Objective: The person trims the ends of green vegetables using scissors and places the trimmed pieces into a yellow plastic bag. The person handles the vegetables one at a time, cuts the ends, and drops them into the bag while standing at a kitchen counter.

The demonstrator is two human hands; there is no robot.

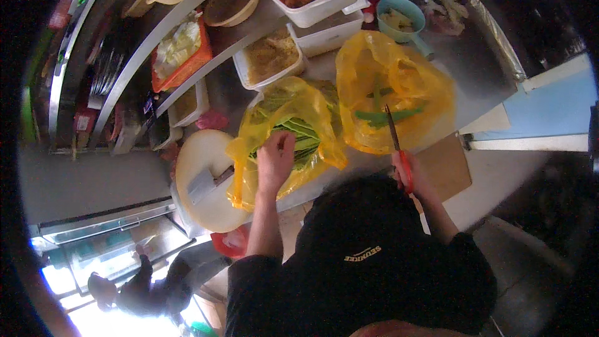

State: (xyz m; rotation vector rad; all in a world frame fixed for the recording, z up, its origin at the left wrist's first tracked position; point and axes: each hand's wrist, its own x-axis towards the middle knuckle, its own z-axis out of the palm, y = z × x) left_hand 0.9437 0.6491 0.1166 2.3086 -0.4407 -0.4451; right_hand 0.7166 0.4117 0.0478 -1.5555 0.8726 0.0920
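Note:
My left hand point(275, 157) reaches into a yellow plastic bag point(295, 98) over long green vegetables point(302, 133) that look like flat bean pods. Its fingers are curled, and whether they grip a pod cannot be made out. In my right hand point(401, 168) is a pair of scissors point(393, 128) with red handles, its blades looking closed and pointing away from me. The blades lie over a second yellow plastic bag point(398, 70), which stands open and holds a few green pieces point(388, 116).
Left of the bags, a cleaver point(203, 187) lies on a round chopping board point(210, 215). Behind are white tubs of food point(269, 63), an orange basket of cut leaves point(180, 51) and a turquoise dipper point(402, 18). Metal shelf edges point(224, 51) run overhead. Another person point(154, 285) is at lower left.

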